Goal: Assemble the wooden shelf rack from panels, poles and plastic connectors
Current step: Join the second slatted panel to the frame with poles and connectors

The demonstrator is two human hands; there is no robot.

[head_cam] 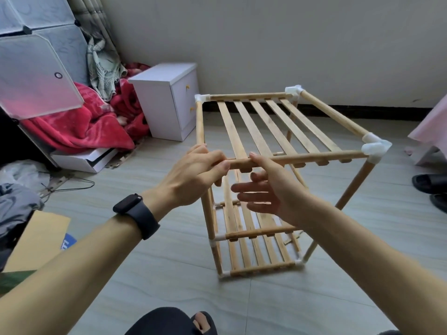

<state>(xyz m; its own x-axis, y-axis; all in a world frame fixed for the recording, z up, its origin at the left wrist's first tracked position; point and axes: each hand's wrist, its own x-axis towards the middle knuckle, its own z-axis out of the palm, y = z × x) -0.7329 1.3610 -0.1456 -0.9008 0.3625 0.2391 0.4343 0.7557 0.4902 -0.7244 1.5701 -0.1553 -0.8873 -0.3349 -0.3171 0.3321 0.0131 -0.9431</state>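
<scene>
**Fitting the top tier, front-left corner.** The rack point(262, 232) stands upright on the floor point(145, 250), with two lower tiers in place and the top panel point(275, 128) lying on its poles. White connectors point(376, 148) show at three top corners. The fourth is hidden under my left hand point(193, 170), so I cannot tell whether it is seated.

My left fingers point(212, 157) are clamped round the left end of the front rail point(314, 157), just above the front-left pole point(208, 213). My right hand point(268, 189) is just beside them. Its thumb rests on top of the rail and its fingers point(244, 188) are straight and apart beneath it, holding nothing.

I judge the build nearly complete. The next move calls for lining the rail end up with the pole top, then pressing straight down while the right hand steadies the rail, so the frame does not rack sideways.
</scene>
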